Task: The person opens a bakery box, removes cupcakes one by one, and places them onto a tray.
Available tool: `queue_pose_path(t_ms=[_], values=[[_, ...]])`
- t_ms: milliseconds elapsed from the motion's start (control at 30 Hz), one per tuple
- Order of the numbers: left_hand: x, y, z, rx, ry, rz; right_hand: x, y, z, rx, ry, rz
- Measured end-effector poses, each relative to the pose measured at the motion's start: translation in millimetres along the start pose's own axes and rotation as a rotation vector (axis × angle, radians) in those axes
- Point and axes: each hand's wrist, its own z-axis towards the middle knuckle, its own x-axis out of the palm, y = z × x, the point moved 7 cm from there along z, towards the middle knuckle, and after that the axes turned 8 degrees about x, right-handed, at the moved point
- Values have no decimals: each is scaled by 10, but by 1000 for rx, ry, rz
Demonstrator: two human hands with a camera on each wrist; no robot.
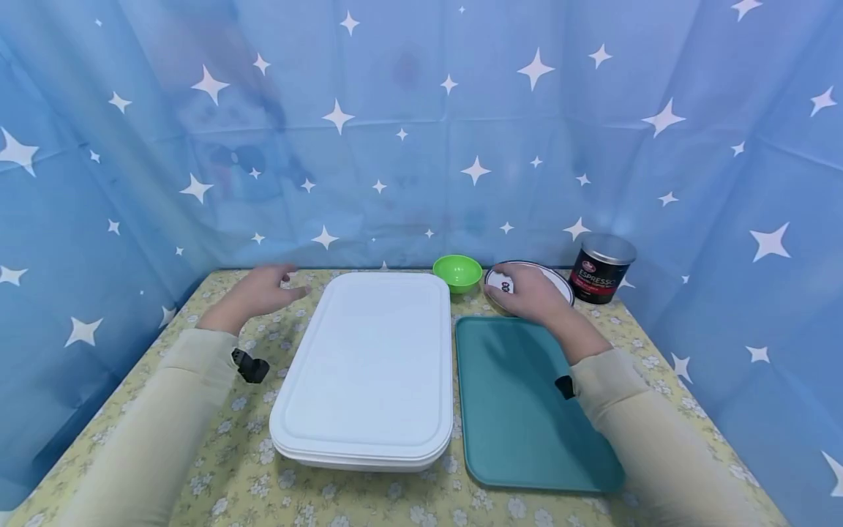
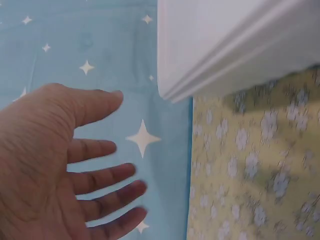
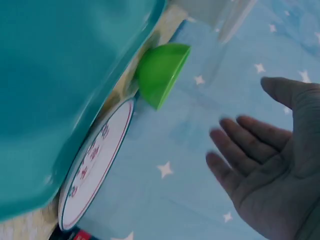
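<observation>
A white lidded box (image 1: 369,359) lies in the middle of the table. To its left my left hand (image 1: 263,296) hovers apart from it, fingers spread and holding nothing; the left wrist view shows the box corner (image 2: 175,75) beyond the thumb. My right hand (image 1: 530,296) is held in the air over the far end of a teal tray (image 1: 527,424), in front of a white plate (image 1: 556,282) with a dark rim. Its fingers are extended and nothing is in them. Beside the plate sits a green bowl (image 3: 157,75), apart from the hand.
At the back right corner stands a black espresso tin (image 1: 601,271) with a silver lid. A yellow flowered cloth (image 1: 244,439) covers the table. Blue star-patterned curtains (image 1: 408,146) hang behind it and along both sides.
</observation>
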Motion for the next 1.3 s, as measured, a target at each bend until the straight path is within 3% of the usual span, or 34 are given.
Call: queue_pose_path(t_ms=[233, 600, 833, 1300], values=[[221, -31, -62, -28, 126, -175, 190, 166, -77, 3, 123, 232], [420, -116, -186, -64, 245, -438, 556, 295, -194, -1, 290, 409], [456, -181, -220, -50, 285, -491, 654, 376, -241, 36, 365, 538], [501, -172, -220, -112, 305, -501, 767, 404, -256, 82, 419, 619]])
